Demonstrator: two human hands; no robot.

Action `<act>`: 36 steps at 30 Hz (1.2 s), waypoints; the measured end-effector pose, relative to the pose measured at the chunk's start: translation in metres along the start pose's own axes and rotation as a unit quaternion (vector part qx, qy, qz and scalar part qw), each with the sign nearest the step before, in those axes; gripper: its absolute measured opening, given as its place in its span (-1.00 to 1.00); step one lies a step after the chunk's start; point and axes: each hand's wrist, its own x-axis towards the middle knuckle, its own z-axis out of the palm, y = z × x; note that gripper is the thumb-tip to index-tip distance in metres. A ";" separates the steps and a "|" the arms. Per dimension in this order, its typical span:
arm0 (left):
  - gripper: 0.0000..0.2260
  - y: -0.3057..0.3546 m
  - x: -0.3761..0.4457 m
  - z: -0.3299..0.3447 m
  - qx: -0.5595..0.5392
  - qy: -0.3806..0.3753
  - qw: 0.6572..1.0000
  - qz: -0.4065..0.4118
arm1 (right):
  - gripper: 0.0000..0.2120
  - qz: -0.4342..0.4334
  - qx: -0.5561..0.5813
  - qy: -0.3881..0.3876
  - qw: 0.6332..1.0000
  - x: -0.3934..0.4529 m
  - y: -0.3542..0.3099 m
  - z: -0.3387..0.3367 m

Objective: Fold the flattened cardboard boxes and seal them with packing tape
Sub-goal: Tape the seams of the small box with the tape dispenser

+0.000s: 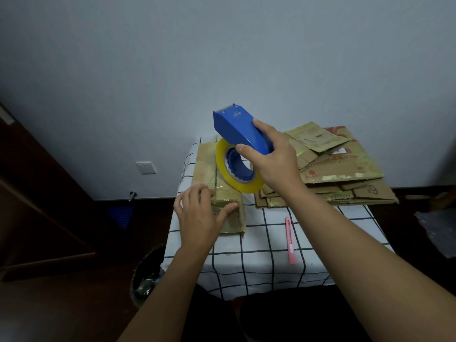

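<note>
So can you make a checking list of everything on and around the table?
Surface: small table with a white, black-checked cloth.
Job's things: folded box on the table; tape dispenser with yellow tape roll above it; stack of flat boxes at the right.
Clutter: pink cutter on the cloth.
Hands: left hand grips the box's near end; right hand grips the dispenser.
Cables: nothing seen.
Surroundings: wall socket, bin on the floor.
</note>
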 end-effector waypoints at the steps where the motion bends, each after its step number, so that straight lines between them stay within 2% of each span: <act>1: -0.48 0.001 0.000 0.000 0.004 0.002 1.000 0.001 | -0.40 0.000 0.001 0.001 1.000 0.000 0.000 0.000; 6: -0.59 0.008 -0.002 -0.004 -0.032 0.012 0.998 0.044 | -0.40 0.001 -0.005 0.000 1.000 -0.001 0.001 -0.001; 9: -0.62 0.018 -0.004 -0.003 -0.089 -0.023 0.994 0.061 | -0.41 0.003 0.001 0.002 1.000 -0.001 0.001 -0.001; 12: -0.59 0.027 -0.004 0.000 -0.073 -0.018 0.997 0.034 | -0.41 0.005 -0.003 0.000 1.000 -0.001 -0.001 -0.001; 15: -0.69 0.030 -0.001 0.002 -0.059 0.000 0.998 0.022 | -0.40 0.001 -0.011 -0.002 1.000 -0.001 -0.001 -0.002; 21: -0.77 0.018 0.000 0.001 -0.099 -0.037 0.993 0.059 | -0.40 -0.001 -0.013 -0.002 1.000 -0.001 0.001 -0.004; 25: -0.86 0.016 0.001 -0.001 -0.083 -0.038 0.994 0.065 | -0.41 0.002 -0.002 0.002 1.000 -0.002 0.003 -0.003; 31: -0.85 0.011 0.001 -0.004 -0.117 -0.058 0.988 0.079 | -0.40 0.000 -0.008 -0.001 1.000 -0.002 0.002 -0.003; 36: -0.79 0.013 0.001 -0.004 -0.117 -0.039 0.990 0.072 | -0.40 0.001 -0.007 0.001 1.000 -0.002 0.001 -0.002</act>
